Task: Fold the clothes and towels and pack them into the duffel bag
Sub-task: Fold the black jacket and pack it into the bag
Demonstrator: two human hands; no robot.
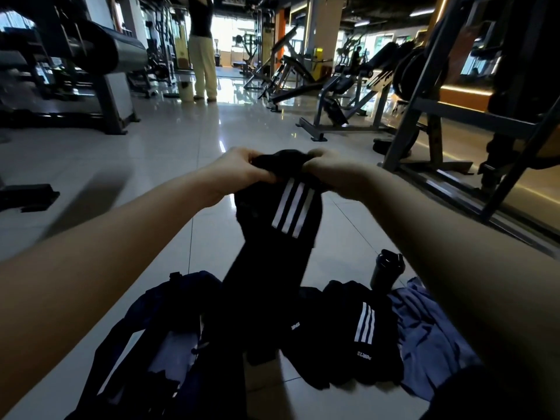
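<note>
Gripping striped garment (291,213) aloft in left hand (239,172) and right hand (331,174) with curled fingers (244,154), seemingly straightening for folding. Next: halve, then pack into duffel bag (145,338).

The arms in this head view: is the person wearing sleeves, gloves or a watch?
No. The left arm and right arm are bare as far as the frame shows. The left hand and right hand are ungloved, and neither wrist shows a watch or band.

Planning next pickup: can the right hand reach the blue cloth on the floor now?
Probably not yet: the right hand grips the raised black garment; the blue cloth lies mostly uncovered beneath that arm.
</note>
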